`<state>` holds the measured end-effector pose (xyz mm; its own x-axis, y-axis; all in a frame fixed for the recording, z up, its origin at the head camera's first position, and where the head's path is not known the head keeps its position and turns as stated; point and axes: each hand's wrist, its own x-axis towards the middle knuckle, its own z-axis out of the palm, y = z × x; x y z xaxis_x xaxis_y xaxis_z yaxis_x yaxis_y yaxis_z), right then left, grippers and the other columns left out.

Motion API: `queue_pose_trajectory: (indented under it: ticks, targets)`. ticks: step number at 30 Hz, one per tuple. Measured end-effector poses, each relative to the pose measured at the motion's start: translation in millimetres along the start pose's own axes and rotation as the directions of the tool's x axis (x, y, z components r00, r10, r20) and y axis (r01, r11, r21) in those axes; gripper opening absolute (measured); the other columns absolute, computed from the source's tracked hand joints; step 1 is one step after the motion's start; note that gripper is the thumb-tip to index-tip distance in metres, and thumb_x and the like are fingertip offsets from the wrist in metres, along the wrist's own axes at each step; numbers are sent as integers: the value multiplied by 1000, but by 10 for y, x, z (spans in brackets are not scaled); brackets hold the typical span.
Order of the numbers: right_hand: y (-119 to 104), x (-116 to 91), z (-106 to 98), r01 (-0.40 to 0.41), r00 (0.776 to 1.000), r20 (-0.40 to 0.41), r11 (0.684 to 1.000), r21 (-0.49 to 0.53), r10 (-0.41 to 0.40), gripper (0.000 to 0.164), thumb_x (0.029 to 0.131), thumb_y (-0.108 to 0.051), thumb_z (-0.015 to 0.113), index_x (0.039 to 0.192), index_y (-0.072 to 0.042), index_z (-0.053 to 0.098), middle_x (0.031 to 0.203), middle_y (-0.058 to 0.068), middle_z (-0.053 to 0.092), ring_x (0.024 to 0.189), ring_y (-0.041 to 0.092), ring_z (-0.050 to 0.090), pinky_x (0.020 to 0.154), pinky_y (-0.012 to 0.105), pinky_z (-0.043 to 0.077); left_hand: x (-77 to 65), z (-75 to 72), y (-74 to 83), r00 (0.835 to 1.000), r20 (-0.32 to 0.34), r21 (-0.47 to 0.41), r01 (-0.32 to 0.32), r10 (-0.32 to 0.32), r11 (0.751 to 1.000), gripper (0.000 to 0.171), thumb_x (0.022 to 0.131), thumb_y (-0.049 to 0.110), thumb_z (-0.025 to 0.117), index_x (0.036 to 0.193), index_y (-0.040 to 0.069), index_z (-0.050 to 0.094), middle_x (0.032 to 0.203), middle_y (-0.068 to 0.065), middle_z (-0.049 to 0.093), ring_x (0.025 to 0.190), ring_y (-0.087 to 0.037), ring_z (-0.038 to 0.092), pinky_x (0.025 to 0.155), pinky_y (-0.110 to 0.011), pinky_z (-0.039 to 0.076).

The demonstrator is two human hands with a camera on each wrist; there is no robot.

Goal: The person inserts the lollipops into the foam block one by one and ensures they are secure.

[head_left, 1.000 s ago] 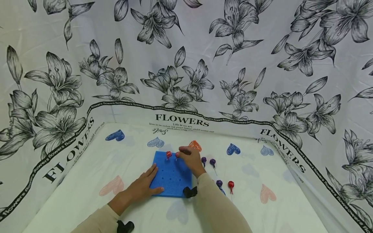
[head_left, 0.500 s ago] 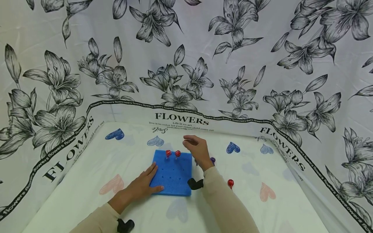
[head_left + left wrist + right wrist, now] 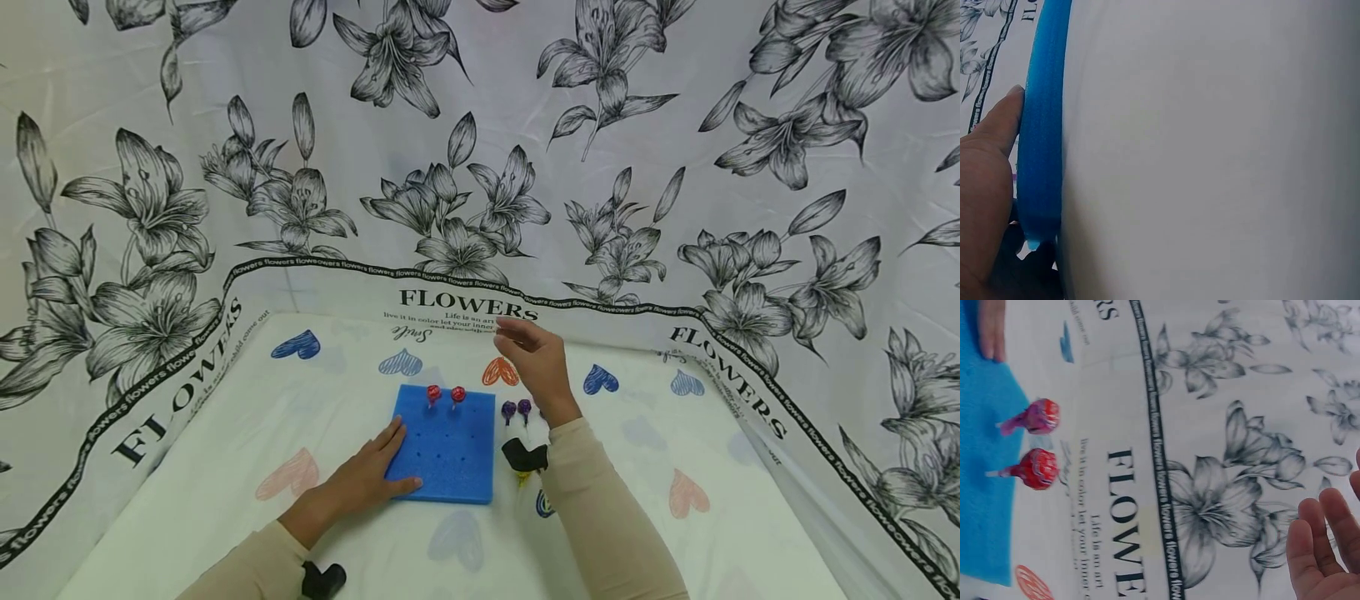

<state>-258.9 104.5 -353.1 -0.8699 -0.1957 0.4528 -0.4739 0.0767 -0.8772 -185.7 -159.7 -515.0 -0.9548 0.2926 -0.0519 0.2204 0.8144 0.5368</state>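
A blue foam board [image 3: 442,479] with small holes lies on the cloth. Two red-wrapped lollipops [image 3: 433,393] [image 3: 1039,469] stand by their sticks along its far edge. My left hand [image 3: 367,467] rests on the board's left side, fingers straight and thumb along the near edge; the left wrist view shows that hand [image 3: 985,200] against the board's thick blue side [image 3: 1044,125]. Lifted beyond the board's far right corner, my right hand [image 3: 542,367] holds nothing, its fingers loosely bent. Two purple lollipops [image 3: 517,408] lie right of the board, beneath that wrist.
My right sleeve [image 3: 607,508] and black wrist strap cover part of the cloth, where a yellow bit [image 3: 523,479] and a round blue-and-white item [image 3: 544,503] peek out. A flower-printed curtain [image 3: 480,167] rises behind the heart-patterned cloth [image 3: 337,400].
My right hand has let go of the second red lollipop, now upright in the board, and moved up and to the right. The left hand stays put on the board.
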Motion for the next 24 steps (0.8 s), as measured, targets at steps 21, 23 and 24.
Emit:
queue_pose_trajectory:
  ticks: [21, 23, 24]
  targets:
    - [-78, 100, -518, 234, 971, -54, 972, 13, -233, 32, 89, 1, 68, 119, 10, 63, 120, 22, 61, 108, 30, 59, 87, 37, 52, 0, 4, 4, 1000, 14, -15, 20, -20, 1000, 103, 81, 63, 65, 153, 5, 21, 160, -10, 10, 140, -43, 19, 105, -60, 27]
    - [-70, 96, -573, 228, 971, -70, 974, -8, -227, 33, 88, 0, 69, 119, 7, 64, 119, 20, 62, 108, 31, 59, 88, 37, 51, 4, 7, -3, 1000, 11, -8, 18, -18, 1000, 103, 81, 64, 65, 153, 5, 21, 160, -10, 11, 140, -43, 19, 105, -60, 27]
    - [-63, 95, -600, 220, 972, -77, 975, -17, -220, 33, 88, -1, 70, 120, 6, 64, 119, 20, 62, 108, 31, 59, 89, 37, 50, 8, 8, -5, 1000, 10, -7, 16, -16, 1000, 103, 81, 64, 65, 153, 5, 21, 160, -10, 10, 140, -42, 19, 105, -60, 26]
